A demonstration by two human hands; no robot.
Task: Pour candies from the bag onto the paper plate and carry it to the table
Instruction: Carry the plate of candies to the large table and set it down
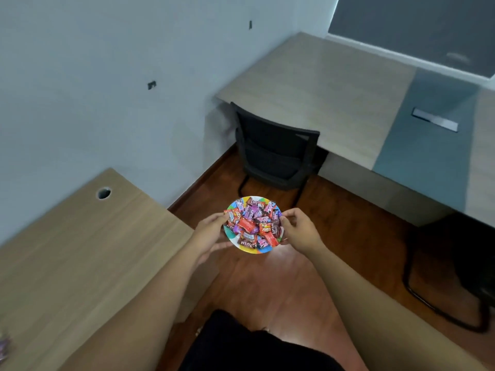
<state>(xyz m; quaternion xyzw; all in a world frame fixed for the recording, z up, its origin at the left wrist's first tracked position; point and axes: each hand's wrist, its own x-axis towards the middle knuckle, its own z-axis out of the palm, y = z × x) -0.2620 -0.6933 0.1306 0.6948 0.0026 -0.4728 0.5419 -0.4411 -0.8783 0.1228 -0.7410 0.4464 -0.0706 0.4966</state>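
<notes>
A small paper plate with a colourful rim is held in the air above the wooden floor, in the middle of the view. It is heaped with several wrapped candies in red, purple and brown. My left hand grips the plate's left edge, thumb on the rim and fingers underneath. My right hand holds the right edge the same way. A bit of the candy bag shows at the lower left edge, on the near desk.
A light wooden desk with a cable hole lies to my left. A long desk runs along the far right wall, a black chair tucked under it. Another black chair stands at right. Brown floor lies between.
</notes>
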